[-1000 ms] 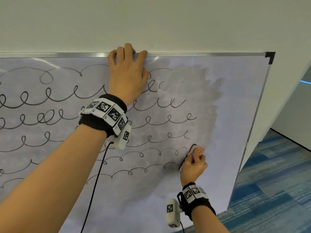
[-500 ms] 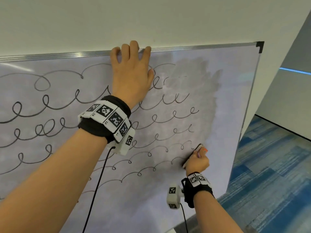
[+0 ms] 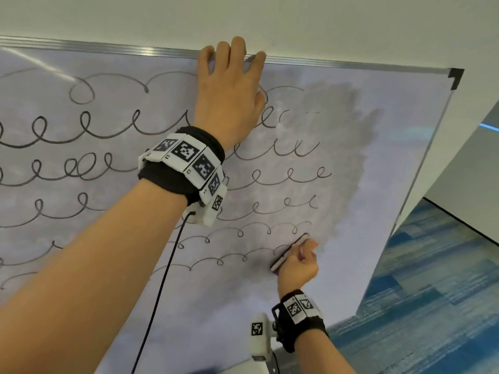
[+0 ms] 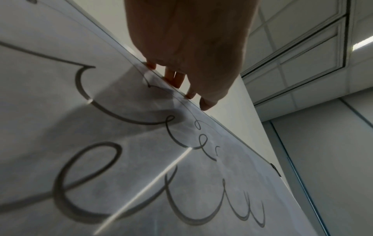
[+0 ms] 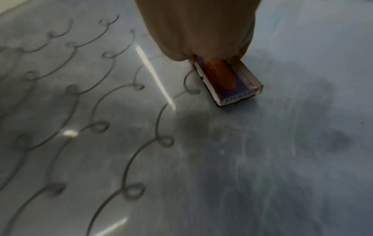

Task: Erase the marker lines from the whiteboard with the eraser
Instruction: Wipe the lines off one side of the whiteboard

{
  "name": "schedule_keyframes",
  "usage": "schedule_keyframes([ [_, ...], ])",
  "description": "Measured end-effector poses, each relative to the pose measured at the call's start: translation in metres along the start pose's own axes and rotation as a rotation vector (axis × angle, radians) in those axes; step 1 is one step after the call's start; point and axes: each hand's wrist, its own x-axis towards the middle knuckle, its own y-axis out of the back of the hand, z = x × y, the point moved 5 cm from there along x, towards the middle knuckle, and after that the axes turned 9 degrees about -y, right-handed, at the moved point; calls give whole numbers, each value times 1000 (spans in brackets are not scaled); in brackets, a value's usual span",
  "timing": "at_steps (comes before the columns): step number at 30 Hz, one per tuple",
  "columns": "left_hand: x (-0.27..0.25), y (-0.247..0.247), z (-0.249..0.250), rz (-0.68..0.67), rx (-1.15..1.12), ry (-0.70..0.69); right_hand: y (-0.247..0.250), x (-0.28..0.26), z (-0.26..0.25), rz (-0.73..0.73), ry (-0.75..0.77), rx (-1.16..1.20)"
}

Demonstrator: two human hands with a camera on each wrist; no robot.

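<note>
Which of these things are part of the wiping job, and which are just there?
Part of the job:
whiteboard
marker lines
eraser
right hand gripping the eraser
left hand resting on the board's top edge

Just there:
blue carpet
wall

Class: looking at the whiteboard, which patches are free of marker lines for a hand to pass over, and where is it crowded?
Free: the smudged strip between the loop ends and the whiteboard's right frame, and the patch below the eraser. Crowded: rows of marker loops left of the eraser, running under the left hand.
</note>
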Motion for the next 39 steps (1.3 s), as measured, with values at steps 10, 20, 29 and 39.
schedule_keyframes([
  [10,0,11,-1,-77,-49,-18,18,9,5,-14,-134,-8],
  [20,2,15,-3,-99,-79,-23,4,33,-44,-134,366,-269],
  [29,2,13,-2,-89,-92,-18,-2,-13,-36,-275,399,-317],
  [39,2,11,-1,-103,-81,-14,1,-14,-38,-220,521,-427],
])
